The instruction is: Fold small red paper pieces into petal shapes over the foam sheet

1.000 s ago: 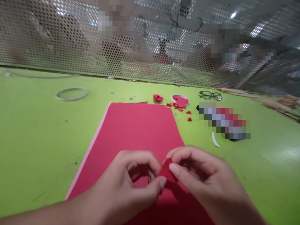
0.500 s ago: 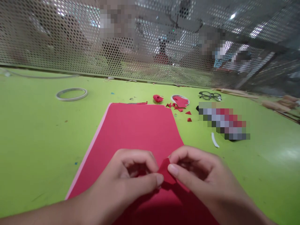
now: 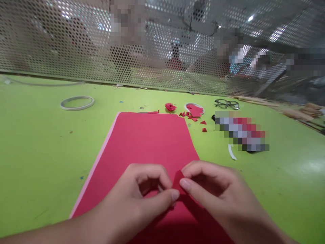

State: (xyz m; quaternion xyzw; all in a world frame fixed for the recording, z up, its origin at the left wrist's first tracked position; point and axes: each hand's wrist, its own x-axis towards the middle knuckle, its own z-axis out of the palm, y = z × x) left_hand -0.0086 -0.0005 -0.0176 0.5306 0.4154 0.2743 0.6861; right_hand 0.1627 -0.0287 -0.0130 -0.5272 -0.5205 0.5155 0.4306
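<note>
Between my two hands is a small folded piece of red paper (image 3: 178, 178), held just above a stack of red paper sheets (image 3: 149, 139). My left hand (image 3: 147, 193) pinches its left edge between thumb and forefinger. On the other side, my right hand (image 3: 213, 186) grips the upper right part, thumb in front. The piece's lower part is partly covered by the fingertips. Past the stack's far edge sit a pleated red paper rosette (image 3: 170, 107) and several small red folded triangles (image 3: 188, 114).
A tape roll (image 3: 77, 103) lies at the back left. Further right are a white ring with red paper scraps (image 3: 195, 109), eyeglasses (image 3: 226, 104), a blurred-out pouch-like item (image 3: 240, 132) and a white strip (image 3: 232, 151). A perforated metal screen (image 3: 152, 67) borders the green table, with people behind it.
My left thumb has shifted slightly right along the red paper, closer to my right thumb. Less of the piece's lower part shows now. The view has moved only a little.
</note>
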